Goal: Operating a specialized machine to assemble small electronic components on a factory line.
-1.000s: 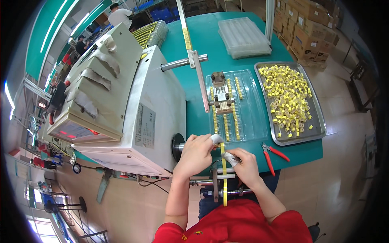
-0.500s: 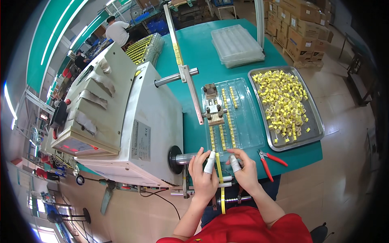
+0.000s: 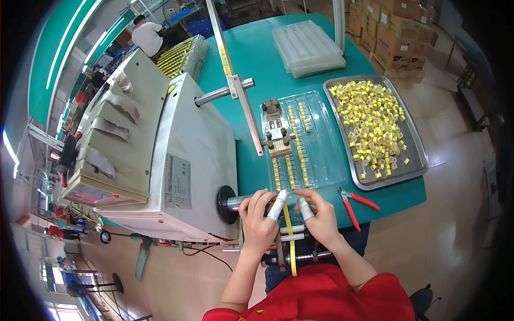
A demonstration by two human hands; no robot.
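My left hand is by the end of the machine's shaft, its fingers bent and pressed together beside a strip of yellow tape. Across the tape, my right hand curls its fingers inward, thumb close to the index finger. White wraps cover one digit on each hand. Whatever lies between the fingertips is too small or hidden to name. The tape runs down over metal rollers toward my red shirt. Just beyond my fingertips, a clear plastic tray holds rows of small yellow-wrapped parts.
A white machine stands at left, its bar reaching over the table. To the right, a metal tray carries loose yellow parts; red-handled cutters lie nearer. Stacked clear trays sit farther back. One person works beyond.
The view has shifted slightly, so the table and machine appear higher and more to the left. My hands stay on either side of the tape, with their fingertips slightly closer together.
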